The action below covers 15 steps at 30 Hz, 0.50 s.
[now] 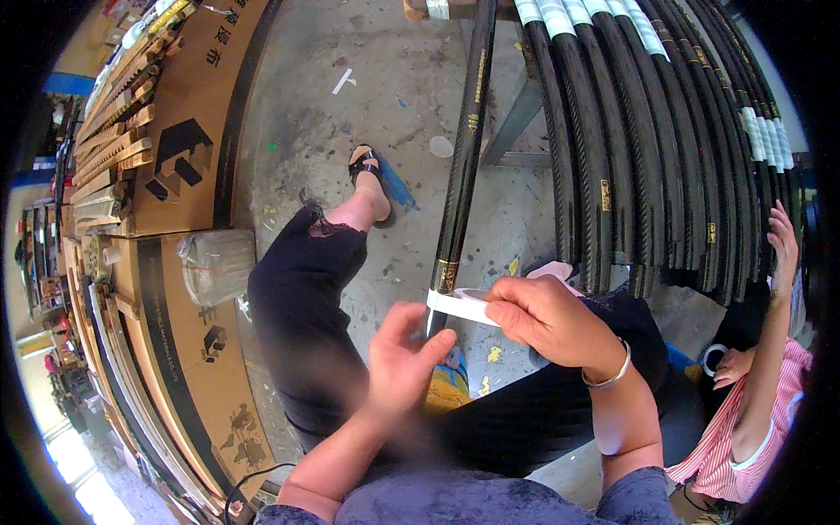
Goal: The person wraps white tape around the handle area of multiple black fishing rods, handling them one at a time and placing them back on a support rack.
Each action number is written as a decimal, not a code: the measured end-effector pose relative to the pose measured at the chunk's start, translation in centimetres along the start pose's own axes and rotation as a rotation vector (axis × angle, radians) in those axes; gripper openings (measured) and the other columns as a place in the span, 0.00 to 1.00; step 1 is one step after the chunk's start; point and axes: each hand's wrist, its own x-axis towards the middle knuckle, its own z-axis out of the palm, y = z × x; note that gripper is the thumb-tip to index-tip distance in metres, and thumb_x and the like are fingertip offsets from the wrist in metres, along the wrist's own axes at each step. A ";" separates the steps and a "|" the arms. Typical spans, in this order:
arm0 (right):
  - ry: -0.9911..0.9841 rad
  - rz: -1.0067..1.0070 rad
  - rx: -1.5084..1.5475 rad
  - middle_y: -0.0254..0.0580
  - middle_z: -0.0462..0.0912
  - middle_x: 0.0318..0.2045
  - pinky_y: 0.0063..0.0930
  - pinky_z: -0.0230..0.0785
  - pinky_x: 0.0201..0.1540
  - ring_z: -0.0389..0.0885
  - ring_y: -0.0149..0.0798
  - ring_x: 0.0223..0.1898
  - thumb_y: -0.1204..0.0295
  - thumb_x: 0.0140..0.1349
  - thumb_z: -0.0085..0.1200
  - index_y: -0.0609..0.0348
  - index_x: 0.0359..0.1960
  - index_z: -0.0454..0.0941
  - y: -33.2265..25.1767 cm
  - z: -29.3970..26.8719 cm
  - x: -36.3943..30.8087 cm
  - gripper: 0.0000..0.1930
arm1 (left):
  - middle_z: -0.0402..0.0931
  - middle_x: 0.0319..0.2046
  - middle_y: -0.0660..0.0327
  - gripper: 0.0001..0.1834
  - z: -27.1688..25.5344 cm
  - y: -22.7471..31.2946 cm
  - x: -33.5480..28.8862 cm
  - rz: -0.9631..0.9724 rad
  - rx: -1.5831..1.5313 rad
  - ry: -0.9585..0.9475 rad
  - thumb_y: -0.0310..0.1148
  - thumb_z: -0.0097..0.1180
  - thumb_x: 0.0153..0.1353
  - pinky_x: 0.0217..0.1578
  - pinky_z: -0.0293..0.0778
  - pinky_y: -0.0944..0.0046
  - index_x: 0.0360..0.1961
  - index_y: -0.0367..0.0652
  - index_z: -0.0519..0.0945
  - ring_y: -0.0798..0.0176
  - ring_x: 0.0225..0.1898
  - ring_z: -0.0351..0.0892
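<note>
A long black carbon-fibre tube with gold markings slants down toward me, its near end between my hands. My left hand is curled about that near end, thumb on one side and fingers on the other. My right hand pinches a roll of white tape beside the tube. A strip from the roll lies across the tube just below a gold band, and a narrow white bit hangs toward my left thumb. My left fingertips are partly hidden.
Several black tubes with white wraps lie side by side at the right on a metal stand. A co-worker's hand touches them; another holds a tape roll. Cardboard boxes, wood strips and a plastic jug line the left.
</note>
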 end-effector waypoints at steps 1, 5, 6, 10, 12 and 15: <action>0.001 -0.002 -0.006 0.31 0.68 0.14 0.22 0.57 0.21 0.65 0.24 0.17 0.66 0.68 0.48 0.64 0.31 0.73 -0.1 0.0 0.0 0.13 | 0.71 0.32 0.65 0.12 0.0 0.1 0.0 -0.007 -0.009 -0.007 0.23 0.62 0.55 0.28 0.73 0.72 0.39 0.36 0.74 0.72 0.29 0.73; 0.005 -0.007 0.013 0.31 0.68 0.14 0.21 0.58 0.21 0.65 0.24 0.17 0.66 0.68 0.48 0.64 0.31 0.74 0.1 0.2 0.1 0.12 | 0.69 0.33 0.64 0.11 -0.1 0.1 0.0 0.020 -0.040 -0.023 0.25 0.63 0.55 0.29 0.72 0.72 0.37 0.34 0.75 0.71 0.28 0.73; 0.003 -0.001 0.015 0.31 0.68 0.14 0.21 0.58 0.21 0.65 0.24 0.18 0.66 0.68 0.48 0.64 0.32 0.74 0.0 0.1 0.1 0.12 | 0.69 0.32 0.64 0.11 -0.1 0.2 0.0 0.019 -0.042 -0.024 0.25 0.63 0.55 0.29 0.72 0.72 0.37 0.34 0.75 0.71 0.28 0.73; 0.004 0.006 0.022 0.31 0.69 0.14 0.21 0.57 0.21 0.65 0.24 0.18 0.66 0.69 0.47 0.64 0.32 0.74 -0.2 0.1 0.1 0.13 | 0.68 0.31 0.64 0.11 -0.2 0.2 0.0 0.023 -0.019 -0.035 0.28 0.62 0.56 0.30 0.71 0.71 0.36 0.33 0.75 0.71 0.28 0.73; 0.003 0.007 0.034 0.31 0.69 0.14 0.21 0.57 0.21 0.65 0.24 0.18 0.66 0.69 0.47 0.64 0.32 0.74 -0.3 0.0 0.1 0.13 | 0.67 0.31 0.64 0.11 -0.4 0.2 0.0 0.019 0.000 -0.042 0.28 0.62 0.57 0.30 0.71 0.71 0.36 0.33 0.75 0.71 0.28 0.73; -0.005 0.016 0.051 0.31 0.69 0.14 0.21 0.57 0.21 0.64 0.24 0.17 0.66 0.69 0.46 0.64 0.31 0.74 -0.3 0.0 0.1 0.13 | 0.67 0.30 0.64 0.11 -0.4 0.4 0.0 0.002 0.010 -0.047 0.29 0.62 0.57 0.30 0.71 0.71 0.35 0.33 0.75 0.71 0.28 0.73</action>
